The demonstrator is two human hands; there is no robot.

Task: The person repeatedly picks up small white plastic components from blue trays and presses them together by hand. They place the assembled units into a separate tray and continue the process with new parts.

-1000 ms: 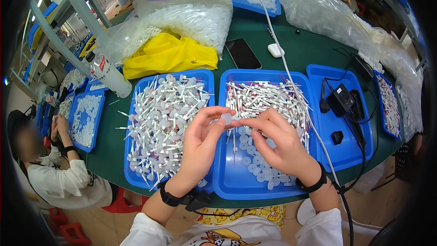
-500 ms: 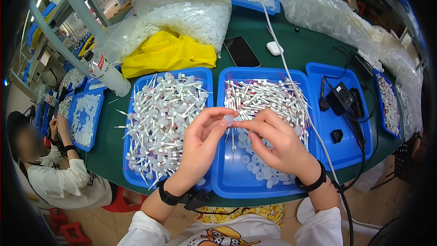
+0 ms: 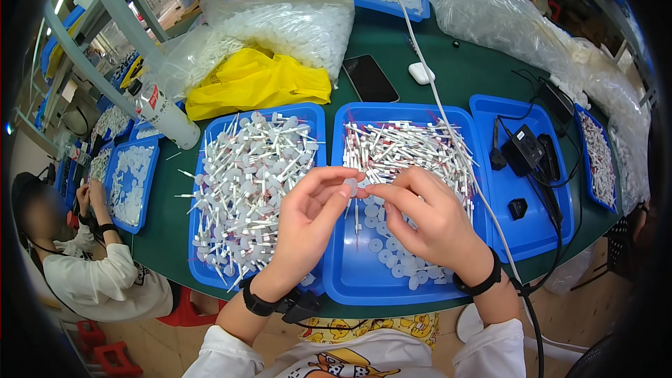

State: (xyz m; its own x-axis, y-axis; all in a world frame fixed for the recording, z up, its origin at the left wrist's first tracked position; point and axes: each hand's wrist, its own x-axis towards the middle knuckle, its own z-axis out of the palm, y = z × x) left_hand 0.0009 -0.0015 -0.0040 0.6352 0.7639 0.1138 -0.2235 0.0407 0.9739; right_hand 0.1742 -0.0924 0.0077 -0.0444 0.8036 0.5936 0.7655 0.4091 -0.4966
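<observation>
My left hand (image 3: 308, 208) pinches a small translucent white disc (image 3: 352, 183) between thumb and fingertips, above the gap between two blue trays. The fingertips of my right hand (image 3: 432, 211) meet it from the other side, closed on a tiny white piece beside the disc, too small to make out. Under my left hand stands the left tray (image 3: 195, 238), heaped with thin white sticks that have discs on them (image 3: 255, 168). The middle tray (image 3: 353, 283) below my right hand holds a pile of white sticks with reddish thin ends (image 3: 406, 150) and loose discs (image 3: 395, 259).
A blue tray (image 3: 539, 234) with a black adapter (image 3: 521, 150) and cables lies to the right. A white cable (image 3: 448, 119) crosses the middle tray. Behind are a phone (image 3: 371, 78), white case (image 3: 421, 73), yellow bag (image 3: 262, 84) and bottle (image 3: 164, 115). A co-worker (image 3: 91, 266) sits left.
My right fingertips have shifted slightly right, away from the disc, and a tiny white piece shows between the hands. My left hand keeps hold of the disc.
</observation>
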